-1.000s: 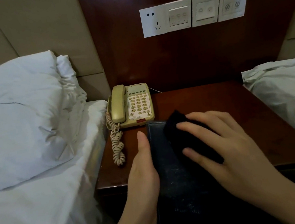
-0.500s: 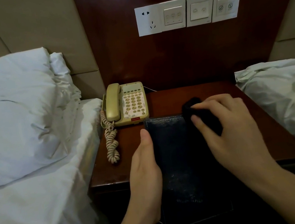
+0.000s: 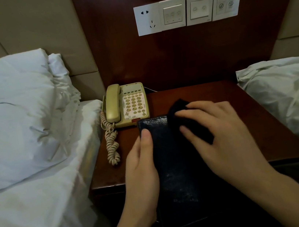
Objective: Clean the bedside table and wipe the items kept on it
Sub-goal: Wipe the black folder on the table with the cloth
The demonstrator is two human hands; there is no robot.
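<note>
A dark leather folder (image 3: 174,169) lies lengthwise on the brown wooden bedside table (image 3: 256,117), its near end sticking out past the table's front edge. My left hand (image 3: 142,164) grips the folder's left edge, thumb on top. My right hand (image 3: 218,132) presses a black cloth (image 3: 178,107) flat onto the folder's far right corner, fingers spread over it. A beige corded telephone (image 3: 126,105) sits at the table's back left, just beyond the folder, its coiled cord (image 3: 112,145) trailing down the left side.
A bed with white pillows (image 3: 16,116) and sheets borders the table on the left, and a second white bed (image 3: 285,90) on the right. A dark wood wall panel behind carries a socket and switch plates (image 3: 188,10).
My right hand slid the cloth from the folder's middle toward its far right corner, then a little back left. My left hand kept its hold on the folder's left edge.
</note>
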